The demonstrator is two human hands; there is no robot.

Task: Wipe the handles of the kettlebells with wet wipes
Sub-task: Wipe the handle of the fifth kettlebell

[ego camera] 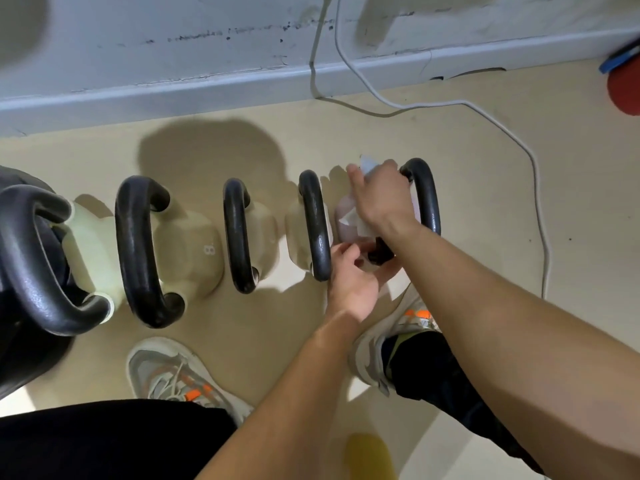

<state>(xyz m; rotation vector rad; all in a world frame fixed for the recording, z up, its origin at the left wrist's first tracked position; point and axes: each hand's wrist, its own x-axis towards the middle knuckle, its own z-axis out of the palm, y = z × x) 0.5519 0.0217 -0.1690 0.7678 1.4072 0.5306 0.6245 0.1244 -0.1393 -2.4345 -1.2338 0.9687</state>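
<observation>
Several kettlebells with black handles stand in a row on the beige floor. The rightmost kettlebell [427,199] has a pale pink body. My right hand [379,199] reaches over it and is shut on a white wet wipe [367,165] at the far end of its handle. More of the wipe shows below the wrist. My left hand [353,285] sits at the near end of that handle, fingers curled near its base; I cannot tell whether it grips the handle. The neighbouring cream kettlebell [313,223] stands just to the left.
A white cable [485,112] runs across the floor from the wall, curving past the right of the kettlebells. My two shoes [173,372] stand close in front of the row. A red and blue object [625,81] lies at the far right by the wall.
</observation>
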